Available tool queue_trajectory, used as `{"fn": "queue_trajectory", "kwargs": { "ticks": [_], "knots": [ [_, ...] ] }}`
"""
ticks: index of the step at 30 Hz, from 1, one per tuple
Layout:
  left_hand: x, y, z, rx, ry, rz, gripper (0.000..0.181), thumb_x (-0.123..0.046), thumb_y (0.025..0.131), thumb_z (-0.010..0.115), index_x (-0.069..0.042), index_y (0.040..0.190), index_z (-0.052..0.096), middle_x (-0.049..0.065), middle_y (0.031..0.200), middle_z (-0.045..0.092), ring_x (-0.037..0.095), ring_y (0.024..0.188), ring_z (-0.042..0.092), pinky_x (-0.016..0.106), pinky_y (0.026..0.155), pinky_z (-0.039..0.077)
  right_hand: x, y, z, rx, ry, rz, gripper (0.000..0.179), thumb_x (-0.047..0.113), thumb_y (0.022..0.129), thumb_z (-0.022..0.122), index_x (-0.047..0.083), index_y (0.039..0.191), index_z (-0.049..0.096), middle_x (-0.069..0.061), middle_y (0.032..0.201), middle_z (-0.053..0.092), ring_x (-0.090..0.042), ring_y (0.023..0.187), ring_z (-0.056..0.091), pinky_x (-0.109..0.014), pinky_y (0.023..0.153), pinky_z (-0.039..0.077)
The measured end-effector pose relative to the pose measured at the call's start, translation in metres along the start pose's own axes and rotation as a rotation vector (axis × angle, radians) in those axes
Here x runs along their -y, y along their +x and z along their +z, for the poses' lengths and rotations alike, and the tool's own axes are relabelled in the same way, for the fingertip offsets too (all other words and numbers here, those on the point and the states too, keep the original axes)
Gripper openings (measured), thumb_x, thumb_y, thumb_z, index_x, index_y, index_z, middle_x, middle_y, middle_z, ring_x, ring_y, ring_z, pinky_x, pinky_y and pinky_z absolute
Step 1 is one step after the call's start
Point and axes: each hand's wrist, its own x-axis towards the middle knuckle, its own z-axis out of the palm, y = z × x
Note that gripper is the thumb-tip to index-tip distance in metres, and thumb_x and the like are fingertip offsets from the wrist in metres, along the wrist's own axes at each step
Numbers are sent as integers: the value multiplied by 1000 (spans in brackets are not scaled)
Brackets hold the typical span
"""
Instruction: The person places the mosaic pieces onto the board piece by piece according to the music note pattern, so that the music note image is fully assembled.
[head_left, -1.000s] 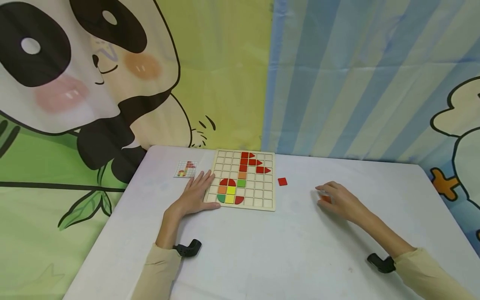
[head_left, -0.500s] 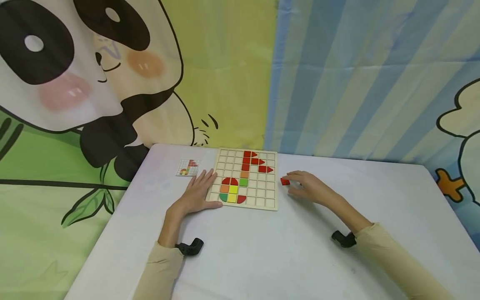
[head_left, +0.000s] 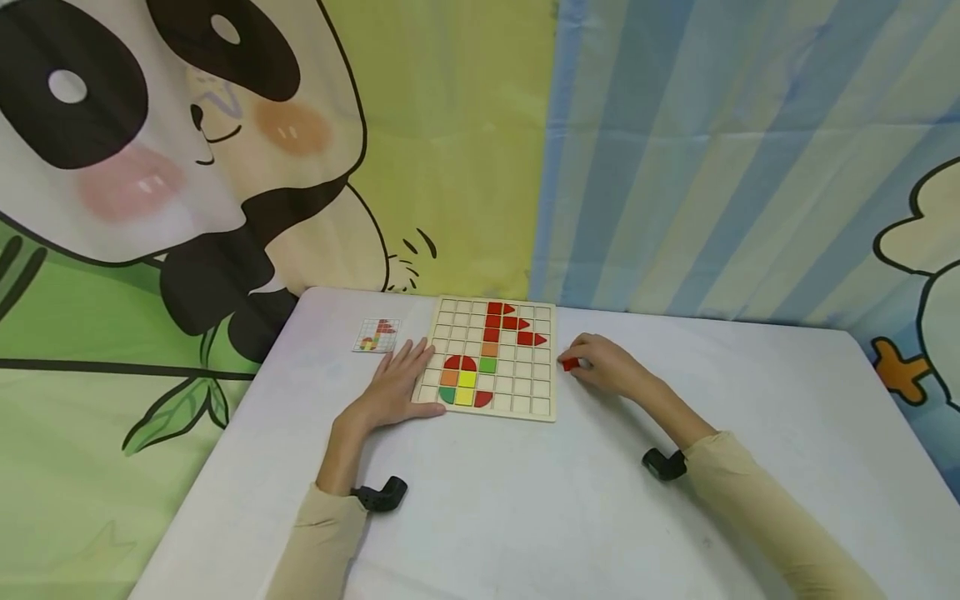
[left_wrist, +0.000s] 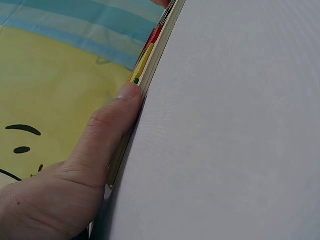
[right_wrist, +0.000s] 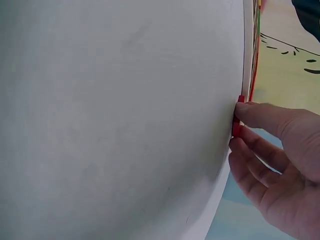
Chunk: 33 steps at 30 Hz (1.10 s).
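A square wooden grid board [head_left: 521, 388] lies at the far side of the white table, with red, orange, green and yellow tiles in some cells. My left hand [head_left: 387, 385] rests on its left edge, fingers extended; in the left wrist view the thumb [left_wrist: 102, 132] lies along the board's near edge. Just right of the board, my right hand [head_left: 609, 367] pinches a small red square tile [head_left: 571, 364]. From the right wrist view, the thumb presses one face of that red tile [right_wrist: 236, 123], with fingertips at its lower end.
A small pattern card [head_left: 377, 335] with a similar coloured figure lies left of the board, near the left fingertips. Behind the table hangs a printed curtain [head_left: 457, 150] with a panda. Each wrist wears a black camera [head_left: 382, 494].
My right hand has moved left from the table's right side to the red tile and now pinches it. The left hand stays on the board. The head view has shifted slightly.
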Motion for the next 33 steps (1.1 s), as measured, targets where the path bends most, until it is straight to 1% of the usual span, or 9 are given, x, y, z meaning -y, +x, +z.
{"fn": "queue_trajectory", "kwargs": {
  "ticks": [3,6,8,10,15,18,22,28,33],
  "knots": [
    [0,-1,-1,3,-3,3,112,-60,85,78,-11,166,19,10,175,11,35,162,2,60,129,-1,2,6,-3,1,20,50,24,3,90,78,1,113,77,-12,104,73,-25,92,66,-38,80,57],
    [-1,-2,-1,7,-12,0,112,-60,84,78,-11,166,19,10,175,10,35,162,1,60,129,-2,8,19,-8,-12,97,78,24,6,91,77,0,114,76,-13,105,73,-26,93,66,-39,81,57],
    [-1,-3,-1,5,-15,2,112,-60,84,78,-11,166,19,10,175,11,35,162,1,60,129,-2,14,30,-12,-19,155,71,25,6,92,75,-2,116,75,-14,108,73,-28,96,67,-41,84,58],
    [-1,-3,-1,0,-18,1,112,-60,85,78,-11,167,19,10,175,11,35,162,1,60,128,-2,21,44,-14,-9,179,37,25,7,93,74,-2,117,75,-16,110,73,-29,97,66,-42,84,58],
    [1,-2,-1,-6,-14,4,111,-59,85,78,-11,166,20,10,175,11,35,162,1,61,128,-1,37,73,-10,50,147,-32,24,9,95,73,-2,116,75,-16,112,74,-27,95,65,-39,84,57],
    [0,-1,-1,-1,-12,7,111,-60,85,77,-11,166,20,10,175,10,35,163,1,60,129,-2,42,84,-6,84,139,-34,24,8,95,73,-2,116,75,-17,112,73,-27,97,66,-39,86,57],
    [-1,0,-1,1,-12,9,111,-60,85,77,-12,167,20,9,175,10,34,163,1,60,129,-2,45,90,-3,118,133,-10,23,8,95,73,-2,116,75,-16,112,72,-26,98,66,-39,87,57],
    [0,-1,-1,-1,-18,10,110,-58,85,78,-11,166,20,10,175,11,35,163,2,60,129,-2,44,97,0,196,55,-15,14,9,97,71,3,107,79,-11,103,74,-20,87,64,-34,80,56],
    [-1,-2,-1,2,-15,5,111,-59,85,78,-11,166,20,10,175,11,35,162,1,60,129,-2,44,102,0,189,53,-38,14,6,98,69,3,106,81,-12,102,75,-19,82,62,-31,76,52]
  ]
}}
